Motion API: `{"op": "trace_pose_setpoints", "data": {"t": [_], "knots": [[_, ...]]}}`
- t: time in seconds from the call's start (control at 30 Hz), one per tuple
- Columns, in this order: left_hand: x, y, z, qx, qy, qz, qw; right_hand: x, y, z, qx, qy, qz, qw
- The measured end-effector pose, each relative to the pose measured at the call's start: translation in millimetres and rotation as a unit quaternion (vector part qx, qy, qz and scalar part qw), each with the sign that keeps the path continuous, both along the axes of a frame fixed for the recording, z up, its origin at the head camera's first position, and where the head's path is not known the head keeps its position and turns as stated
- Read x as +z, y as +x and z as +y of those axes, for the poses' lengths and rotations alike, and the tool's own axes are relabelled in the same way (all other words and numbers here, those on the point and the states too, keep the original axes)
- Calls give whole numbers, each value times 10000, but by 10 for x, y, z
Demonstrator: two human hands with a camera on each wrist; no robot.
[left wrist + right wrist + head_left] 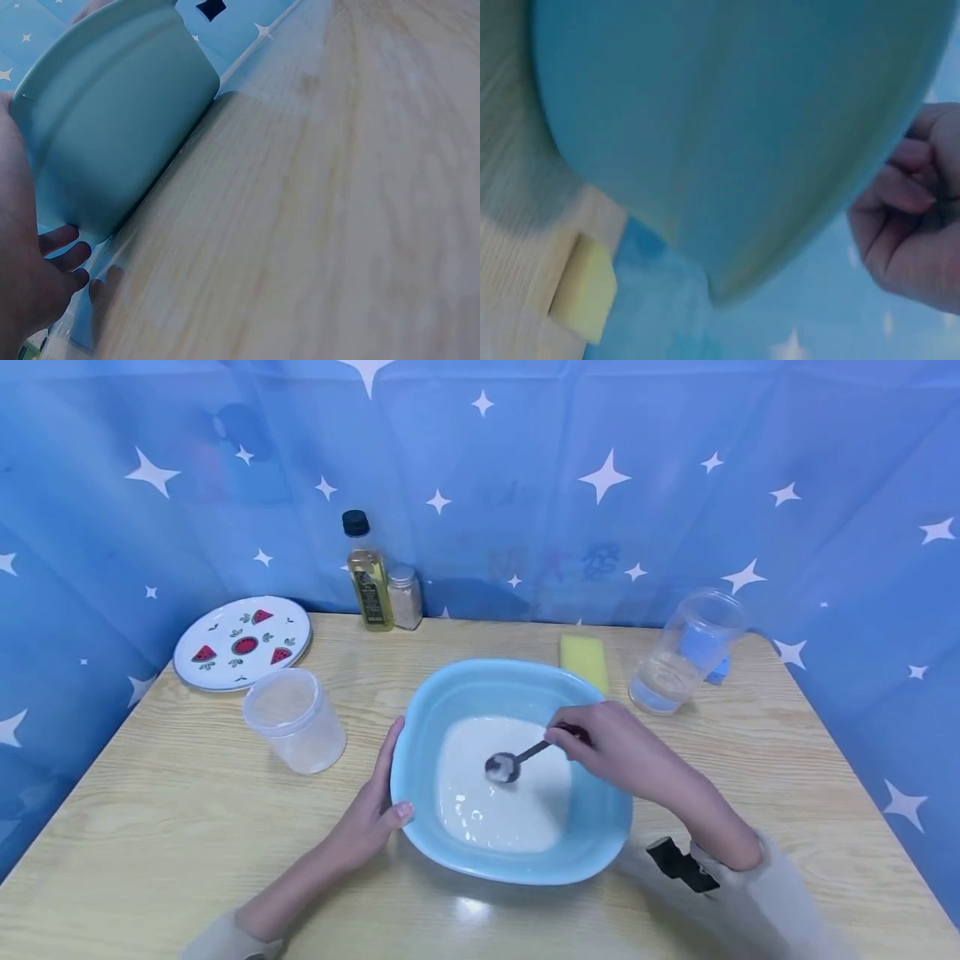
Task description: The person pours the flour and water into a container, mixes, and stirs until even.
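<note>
A light blue basin [420,693] with white liquid [465,810] in it stands on the table. My left hand [375,814] grips its left side, thumb over the rim and fingers along the outer wall; in the left wrist view the fingers [69,255] lie against the lower wall. Over the basin, my right hand [611,747] holds a dark-handled spoon [502,767] by its handle. The spoon's bowl is at the liquid, with some white in it. In the right wrist view the curled right hand [907,202] shows past the rim, the spoon hidden behind the basin.
Left of the basin are a clear plastic cup [296,718] and a watermelon-patterned plate [217,647]. Behind stand an oil bottle [370,581] and a shaker jar [405,599]. A yellow sponge [585,662] and a cup of clear liquid [667,672] are at the right back.
</note>
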State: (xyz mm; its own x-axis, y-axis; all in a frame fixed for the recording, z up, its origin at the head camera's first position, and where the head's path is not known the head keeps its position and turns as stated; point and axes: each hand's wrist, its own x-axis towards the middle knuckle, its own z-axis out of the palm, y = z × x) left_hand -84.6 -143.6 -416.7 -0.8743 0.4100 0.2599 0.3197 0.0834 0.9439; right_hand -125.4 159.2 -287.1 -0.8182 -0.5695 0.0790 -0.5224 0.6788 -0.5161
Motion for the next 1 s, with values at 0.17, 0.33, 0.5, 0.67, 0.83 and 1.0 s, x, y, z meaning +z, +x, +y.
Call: {"op": "trace_pose_setpoints", "data": {"t": [0.17, 0.33, 0.5, 0.67, 0.83, 1.0], "knots": [[-9, 3, -14, 38, -82, 100, 9999, -17, -17, -306, 949, -79, -98, 9954], [-33, -9, -5, 61, -165, 156, 9997, -72, -33, -511, 1102, -151, -275, 9934], [-16, -1, 4, 96, -112, 156, 9998, -164, -182, -542, 494, -137, -221, 9984], [6, 14, 0, 124, -99, 151, 9998, -238, -344, -498, -26, -160, 8, 9999], [1, 7, 2, 151, -168, 168, 9996, -236, -441, -459, -303, -107, 501, 9982], [-2, 4, -5, 137, -254, 146, 9995, -222, -515, -369, -596, 198, 617, 9961]]}}
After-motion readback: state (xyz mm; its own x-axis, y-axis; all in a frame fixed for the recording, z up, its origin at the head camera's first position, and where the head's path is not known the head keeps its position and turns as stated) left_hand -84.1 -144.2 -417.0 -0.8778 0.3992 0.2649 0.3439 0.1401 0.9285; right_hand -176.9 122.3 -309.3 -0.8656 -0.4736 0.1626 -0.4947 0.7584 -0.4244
